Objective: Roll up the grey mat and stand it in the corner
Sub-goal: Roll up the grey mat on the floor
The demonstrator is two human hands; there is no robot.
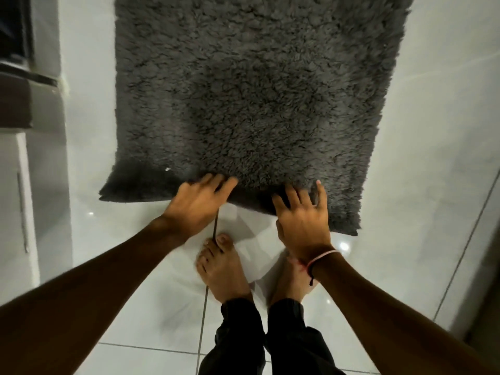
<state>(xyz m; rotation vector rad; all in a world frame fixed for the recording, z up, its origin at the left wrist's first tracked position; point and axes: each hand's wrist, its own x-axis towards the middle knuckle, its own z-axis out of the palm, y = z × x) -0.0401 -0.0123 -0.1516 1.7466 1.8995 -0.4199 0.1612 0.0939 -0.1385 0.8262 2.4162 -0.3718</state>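
My L hand (198, 203) and R hand (301, 212), fingers spread, flat on near edge of grey mat (251, 90) (edge slightly lifted off tile floor (422, 131)).

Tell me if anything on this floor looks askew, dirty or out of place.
The grey mat lies slightly skewed to the tile lines, its near edge lifted where the left hand and right hand press on it. A small pale speck sits in the pile near the left corner. Nothing else stands out.

Glossy white tiled floor (422, 109) carries the shaggy grey mat (251, 90) and bare feet (221, 269).
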